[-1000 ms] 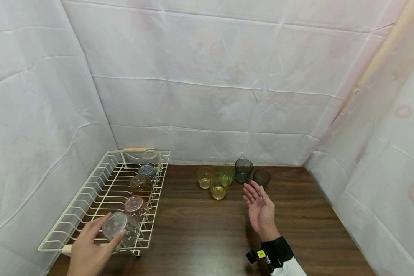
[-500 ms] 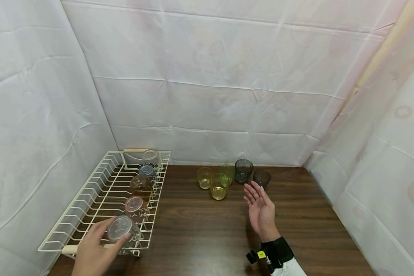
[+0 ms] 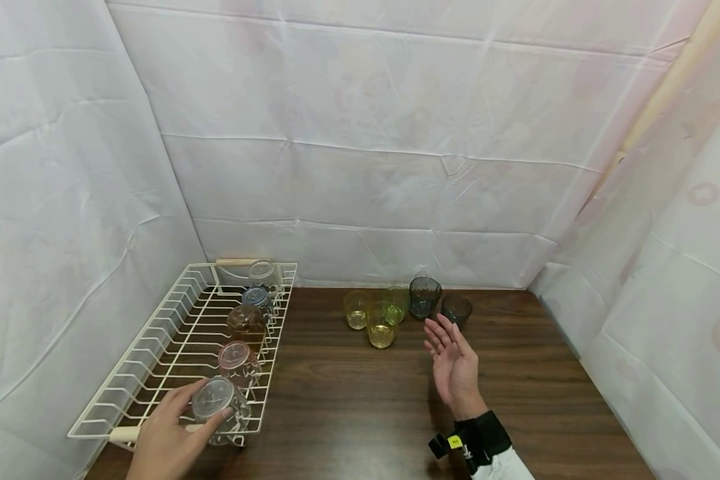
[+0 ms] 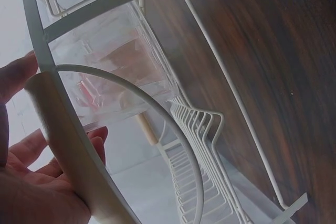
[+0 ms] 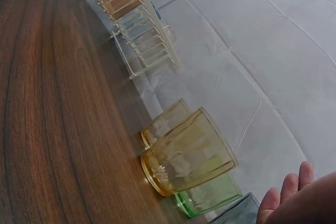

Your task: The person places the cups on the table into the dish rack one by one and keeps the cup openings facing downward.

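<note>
My left hand (image 3: 171, 433) holds an upside-down clear glass (image 3: 214, 397) at the near right corner of the white wire dish rack (image 3: 90, 437), thumb on one side and fingers on the other. Behind that glass a row of upturned glasses runs along the rack: a pink glass (image 3: 236, 360), a brown glass (image 3: 246, 323), a blue glass (image 3: 257, 300) and another clear glass (image 3: 263, 272). In the left wrist view, the rack's wooden handle (image 4: 71, 140) partly hides the fingers. My right hand (image 3: 453, 370) holds nothing, palm turned up, just in front of a low dark glass (image 3: 457, 310).
On the brown wooden table (image 3: 336, 413), toward the back, stand two yellow glasses, the front yellow glass (image 3: 381, 333) closest to me, a green glass (image 3: 395, 307) and a tall grey glass (image 3: 425, 297). White sheeting (image 3: 360, 187) hangs behind and at both sides.
My left hand has shifted a little right and nearer to me with the clear glass, which is now more level at the rack's near end. My right hand has stayed put.
</note>
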The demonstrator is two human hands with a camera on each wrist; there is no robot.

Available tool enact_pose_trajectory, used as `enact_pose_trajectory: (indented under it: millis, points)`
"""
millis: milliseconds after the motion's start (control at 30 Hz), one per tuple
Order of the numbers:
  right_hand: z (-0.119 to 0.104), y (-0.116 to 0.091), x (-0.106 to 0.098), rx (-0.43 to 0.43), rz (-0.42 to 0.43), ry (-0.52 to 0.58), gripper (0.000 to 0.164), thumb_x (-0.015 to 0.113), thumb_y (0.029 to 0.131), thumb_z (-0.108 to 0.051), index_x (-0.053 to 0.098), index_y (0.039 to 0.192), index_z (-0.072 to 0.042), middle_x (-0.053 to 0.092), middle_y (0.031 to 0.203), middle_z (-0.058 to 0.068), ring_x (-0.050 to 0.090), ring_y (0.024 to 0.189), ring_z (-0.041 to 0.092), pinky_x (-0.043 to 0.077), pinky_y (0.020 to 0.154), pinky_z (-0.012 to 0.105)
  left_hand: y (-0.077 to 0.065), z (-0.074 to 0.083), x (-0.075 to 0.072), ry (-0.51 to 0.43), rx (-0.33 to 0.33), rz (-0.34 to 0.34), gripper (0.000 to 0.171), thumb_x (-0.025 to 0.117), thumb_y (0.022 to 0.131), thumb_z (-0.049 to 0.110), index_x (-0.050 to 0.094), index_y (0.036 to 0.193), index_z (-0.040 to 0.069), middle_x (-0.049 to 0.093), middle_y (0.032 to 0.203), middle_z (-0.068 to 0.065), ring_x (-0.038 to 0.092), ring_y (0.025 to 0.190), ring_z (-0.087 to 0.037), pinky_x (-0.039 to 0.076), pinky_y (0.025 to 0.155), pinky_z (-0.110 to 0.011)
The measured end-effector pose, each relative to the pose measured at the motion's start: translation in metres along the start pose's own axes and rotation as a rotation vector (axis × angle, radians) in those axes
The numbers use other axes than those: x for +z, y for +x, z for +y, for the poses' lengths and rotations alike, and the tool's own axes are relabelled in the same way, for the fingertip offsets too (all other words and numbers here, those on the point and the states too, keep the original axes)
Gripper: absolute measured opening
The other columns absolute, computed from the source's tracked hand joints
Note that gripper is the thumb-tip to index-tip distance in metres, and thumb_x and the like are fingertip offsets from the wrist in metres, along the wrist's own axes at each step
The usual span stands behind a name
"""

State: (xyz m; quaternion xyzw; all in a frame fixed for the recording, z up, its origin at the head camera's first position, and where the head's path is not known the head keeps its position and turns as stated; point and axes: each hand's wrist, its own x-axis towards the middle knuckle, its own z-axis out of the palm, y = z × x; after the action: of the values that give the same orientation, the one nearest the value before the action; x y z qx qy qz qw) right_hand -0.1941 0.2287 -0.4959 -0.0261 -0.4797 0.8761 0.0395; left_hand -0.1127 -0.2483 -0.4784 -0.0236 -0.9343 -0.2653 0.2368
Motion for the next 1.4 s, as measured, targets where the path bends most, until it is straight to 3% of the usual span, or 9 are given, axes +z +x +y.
enact_pose_trajectory:
  millis: [133, 400, 633, 800, 1000, 1400]
  points:
    - [0.0, 0.001, 0.001, 0.002, 0.004, 0.002, 0.051, 0.028, 0.117, -0.05, 0.034, 0.157, -0.019, 0.059, 0.144, -0.007, 0.042, 0.144, 0.02, 0.029, 0.118, 0.039, 0.0, 0.0, 0.001, 0.0, 0.004, -0.001, 0.069, 0.099, 0.071, 0.035, 0.074, 0.127, 0.005, 0.075, 0.117, -0.021, 0.074, 0.098, -0.041, 0.055, 0.071, -0.046]
    - [0.0, 0.004, 0.002, 0.006, 0.014, -0.007, 0.054, 0.031, 0.116, -0.051, 0.033, 0.158, -0.018, 0.06, 0.143, -0.007, 0.042, 0.144, 0.02, 0.028, 0.12, 0.041, 0.002, 0.001, 0.001, 0.009, -0.003, -0.008, 0.072, 0.1, 0.07, 0.035, 0.072, 0.129, 0.005, 0.075, 0.117, -0.021, 0.069, 0.088, -0.025, 0.051, 0.067, -0.034]
    - [0.0, 0.004, 0.004, 0.004, 0.006, -0.041, 0.055, 0.029, 0.116, -0.05, 0.032, 0.161, -0.018, 0.062, 0.139, -0.01, 0.046, 0.138, 0.015, 0.028, 0.121, 0.043, 0.002, 0.0, 0.002, 0.008, 0.024, 0.005, 0.078, 0.1, 0.069, 0.032, 0.069, 0.134, 0.002, 0.073, 0.118, -0.025, 0.072, 0.098, -0.041, 0.054, 0.069, -0.047]
    - [0.001, 0.005, 0.004, -0.003, 0.012, -0.066, 0.055, 0.031, 0.116, -0.05, 0.033, 0.161, -0.019, 0.061, 0.14, -0.01, 0.046, 0.139, 0.016, 0.029, 0.12, 0.042, 0.002, -0.001, 0.003, 0.01, 0.044, 0.008, 0.082, 0.101, 0.066, 0.03, 0.067, 0.134, 0.0, 0.073, 0.119, -0.027, 0.073, 0.098, -0.041, 0.055, 0.07, -0.046]
    - [0.002, 0.008, 0.003, -0.019, 0.02, -0.101, 0.049, 0.034, 0.116, -0.047, 0.037, 0.157, -0.019, 0.062, 0.14, -0.008, 0.045, 0.143, 0.021, 0.031, 0.117, 0.042, 0.0, -0.001, 0.004, 0.01, 0.067, 0.008, 0.085, 0.102, 0.065, 0.029, 0.066, 0.136, 0.0, 0.072, 0.12, -0.027, 0.072, 0.104, -0.046, 0.056, 0.077, -0.058]
    - [0.0, 0.012, 0.003, -0.03, 0.067, -0.185, 0.048, 0.044, 0.115, -0.042, 0.041, 0.155, -0.016, 0.067, 0.133, -0.013, 0.051, 0.135, 0.014, 0.035, 0.115, 0.039, 0.0, 0.0, 0.004, -0.001, 0.048, -0.003, 0.087, 0.103, 0.065, 0.03, 0.065, 0.137, 0.002, 0.069, 0.124, -0.027, 0.07, 0.107, -0.047, 0.056, 0.079, -0.063]
